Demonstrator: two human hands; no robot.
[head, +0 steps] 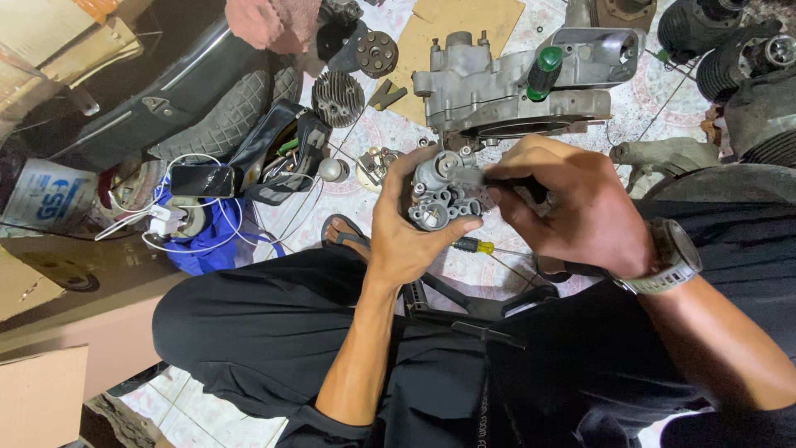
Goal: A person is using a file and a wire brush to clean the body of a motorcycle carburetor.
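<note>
The left hand's (406, 236) fingers (452, 226) are clamped round a small grey carburetor (435, 195) held above the lap, while the right hand (572, 207) pinches a dark tool (531, 189) against it. Below lies a yellow screwdriver (474, 245); beyond, an engine case (506, 83) rests on the floor. If the tool slips, small parts could drop into the clutter.

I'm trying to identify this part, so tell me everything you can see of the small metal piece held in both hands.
The small metal part looks like cast grey metal, dull and slightly grimy, with a rounded cylindrical boss on top and several round bores and lugs on its lower face. It is held above the person's lap, in front of the larger engine casing. The left hand cups it from below, thumb across its underside; the right hand grips its right side, hiding that end.
</note>
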